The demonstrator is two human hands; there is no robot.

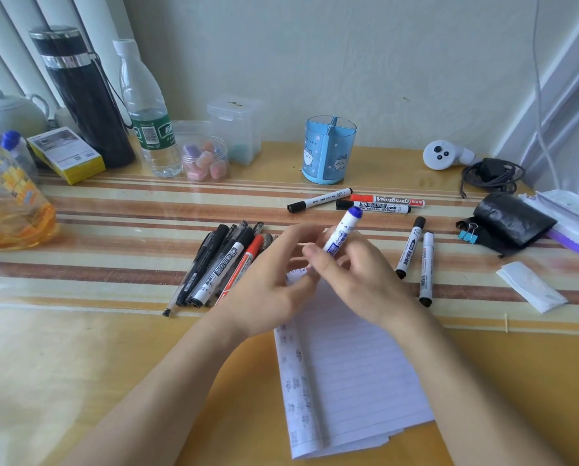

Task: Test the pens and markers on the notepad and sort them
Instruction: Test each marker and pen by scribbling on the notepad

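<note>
My right hand grips a white marker with a blue cap, tilted cap-up above the lined notepad. My left hand hovers beside it, fingers apart and blurred, near the marker's lower end. A pile of pens and markers lies left of my hands. Three markers lie behind, near the blue pen holder. Two black-capped markers lie to the right of the notepad.
At the back left stand a black flask, a water bottle, a jar of erasers and a yellow bottle. To the right are a white controller, a black pouch and folded paper.
</note>
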